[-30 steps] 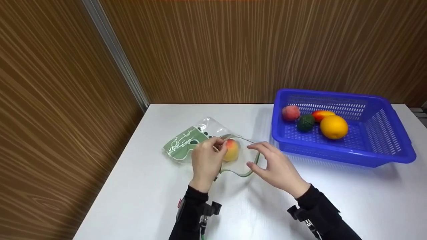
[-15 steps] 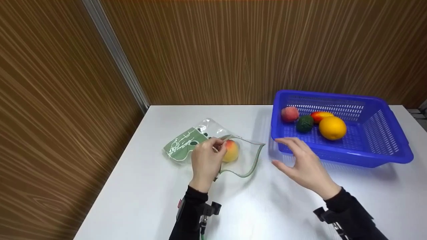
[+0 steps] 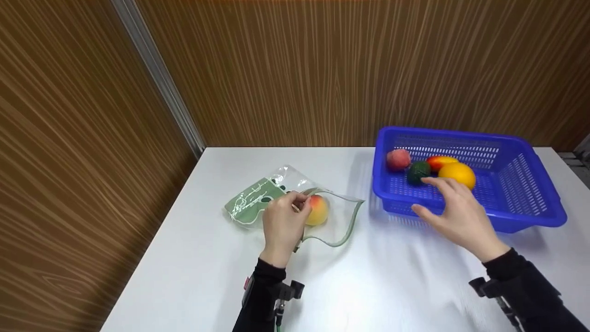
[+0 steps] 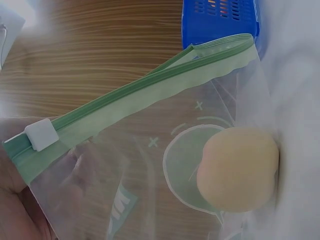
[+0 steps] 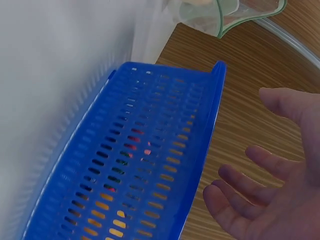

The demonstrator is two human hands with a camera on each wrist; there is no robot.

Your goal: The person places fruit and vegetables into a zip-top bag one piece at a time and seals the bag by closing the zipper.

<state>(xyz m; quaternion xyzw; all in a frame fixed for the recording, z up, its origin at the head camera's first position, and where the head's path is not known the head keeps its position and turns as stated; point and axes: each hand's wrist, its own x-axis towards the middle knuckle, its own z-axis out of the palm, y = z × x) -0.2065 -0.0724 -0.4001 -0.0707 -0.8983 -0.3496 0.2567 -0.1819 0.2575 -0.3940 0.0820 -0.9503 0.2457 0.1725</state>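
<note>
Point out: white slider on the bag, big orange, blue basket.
white slider (image 4: 41,135), left wrist view: middle of its face, at the bag's green zip edge.
big orange (image 3: 457,174), head view: its visible upper side.
blue basket (image 3: 488,186), head view: bare floor, right of the big orange.

no word can be read. on the clear slider zip bag, the left wrist view shows two small x-shaped signs and a green patch bearing white letter-like strokes, which letter unclear. in the head view, the bag's green panel carries looping white lines, too blurred to read. a red tag at the left sleeve is too small to make out.
</note>
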